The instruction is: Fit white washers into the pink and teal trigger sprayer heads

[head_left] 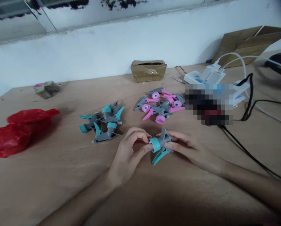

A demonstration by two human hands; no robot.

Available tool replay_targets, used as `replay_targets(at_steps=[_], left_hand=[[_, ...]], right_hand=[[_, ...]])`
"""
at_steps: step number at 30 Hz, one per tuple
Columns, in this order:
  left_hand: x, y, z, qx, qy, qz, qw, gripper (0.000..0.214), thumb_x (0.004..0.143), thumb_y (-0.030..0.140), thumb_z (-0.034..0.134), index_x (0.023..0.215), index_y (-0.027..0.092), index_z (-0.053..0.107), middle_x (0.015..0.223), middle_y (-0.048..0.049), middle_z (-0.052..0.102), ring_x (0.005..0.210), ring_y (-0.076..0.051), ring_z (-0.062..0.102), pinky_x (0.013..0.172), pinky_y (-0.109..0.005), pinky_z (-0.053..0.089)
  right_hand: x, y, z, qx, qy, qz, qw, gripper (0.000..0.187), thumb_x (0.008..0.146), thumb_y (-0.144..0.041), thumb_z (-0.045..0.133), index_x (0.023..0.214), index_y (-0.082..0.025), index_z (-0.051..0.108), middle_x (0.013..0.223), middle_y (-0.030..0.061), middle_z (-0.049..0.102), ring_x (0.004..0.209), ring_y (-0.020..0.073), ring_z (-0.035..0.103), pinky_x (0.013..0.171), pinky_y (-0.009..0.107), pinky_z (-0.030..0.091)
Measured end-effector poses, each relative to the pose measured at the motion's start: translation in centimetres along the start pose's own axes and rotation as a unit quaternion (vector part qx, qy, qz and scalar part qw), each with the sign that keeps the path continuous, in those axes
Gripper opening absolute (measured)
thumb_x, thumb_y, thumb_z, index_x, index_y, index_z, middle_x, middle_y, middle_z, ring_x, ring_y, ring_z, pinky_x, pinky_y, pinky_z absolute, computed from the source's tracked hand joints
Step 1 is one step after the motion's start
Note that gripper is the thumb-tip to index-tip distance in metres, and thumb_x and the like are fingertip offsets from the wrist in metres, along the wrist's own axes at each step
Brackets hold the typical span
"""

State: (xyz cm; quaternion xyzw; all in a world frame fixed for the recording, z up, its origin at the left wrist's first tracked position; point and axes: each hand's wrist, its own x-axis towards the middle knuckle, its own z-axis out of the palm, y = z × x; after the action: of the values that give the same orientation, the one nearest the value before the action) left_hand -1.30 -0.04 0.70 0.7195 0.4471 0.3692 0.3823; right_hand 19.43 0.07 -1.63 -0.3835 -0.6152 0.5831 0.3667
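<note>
A grey spray trigger head with a teal collar and teal lever is held just above the wooden table. My left hand pinches its teal collar with thumb and fingers. My right hand grips the grey body from the right side. Behind my left hand lies a pile of several grey-and-teal trigger heads. A pile of several grey-and-pink trigger heads lies further back, to the right.
A red plastic bag lies at the left. A small cardboard box stands by the white wall. White power adapters and cables, black cords, a flattened carton and a small greenish block are also on the table.
</note>
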Motion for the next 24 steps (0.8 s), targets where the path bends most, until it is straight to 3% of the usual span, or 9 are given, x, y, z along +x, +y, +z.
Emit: replay_targets(at_steps=[10, 16, 20, 24], left_hand=[[-0.2, 0.0, 0.0, 0.022, -0.021, 0.017, 0.999, 0.008, 0.089, 0.023, 0.048, 0.082, 0.020, 0.046, 0.100, -0.0034, 0.050, 0.096, -0.017, 0.050, 0.082, -0.030, 0.042], [-0.6, 0.2, 0.0, 0.015, 0.032, 0.047, 0.998, 0.006, 0.088, 0.021, 0.051, 0.083, 0.020, 0.047, 0.102, -0.0030, 0.050, 0.098, -0.015, 0.053, 0.086, -0.030, 0.044], [-0.9, -0.3, 0.4, 0.014, 0.075, 0.050, 0.996, 0.004, 0.088, 0.018, 0.052, 0.086, 0.021, 0.050, 0.090, 0.0001, 0.057, 0.085, -0.011, 0.059, 0.076, -0.025, 0.048], [-1.0, -0.6, 0.1, 0.042, 0.114, 0.101, 0.987, 0.009, 0.084, 0.013, 0.058, 0.088, 0.020, 0.056, 0.087, -0.0002, 0.061, 0.082, -0.012, 0.062, 0.069, -0.022, 0.051]], right_hand=[[0.3, 0.0, -0.3, 0.005, 0.031, 0.012, 0.999, 0.038, 0.080, -0.038, 0.060, 0.116, -0.027, 0.058, 0.103, 0.0017, 0.066, 0.100, 0.0199, 0.059, 0.093, 0.039, 0.044], [0.9, 0.8, -1.0, 0.106, 0.007, 0.026, 0.994, 0.037, 0.084, -0.037, 0.055, 0.120, -0.025, 0.054, 0.105, 0.0043, 0.064, 0.099, 0.0192, 0.059, 0.093, 0.040, 0.043], [0.9, 0.7, -1.1, 0.175, -0.017, 0.060, 0.983, 0.033, 0.085, -0.037, 0.056, 0.115, -0.025, 0.056, 0.098, 0.0036, 0.066, 0.094, 0.0162, 0.061, 0.090, 0.035, 0.046], [1.0, 0.1, -1.0, 0.219, -0.025, 0.103, 0.970, 0.026, 0.084, -0.038, 0.058, 0.105, -0.023, 0.060, 0.090, 0.0026, 0.068, 0.088, 0.0133, 0.063, 0.086, 0.029, 0.047]])
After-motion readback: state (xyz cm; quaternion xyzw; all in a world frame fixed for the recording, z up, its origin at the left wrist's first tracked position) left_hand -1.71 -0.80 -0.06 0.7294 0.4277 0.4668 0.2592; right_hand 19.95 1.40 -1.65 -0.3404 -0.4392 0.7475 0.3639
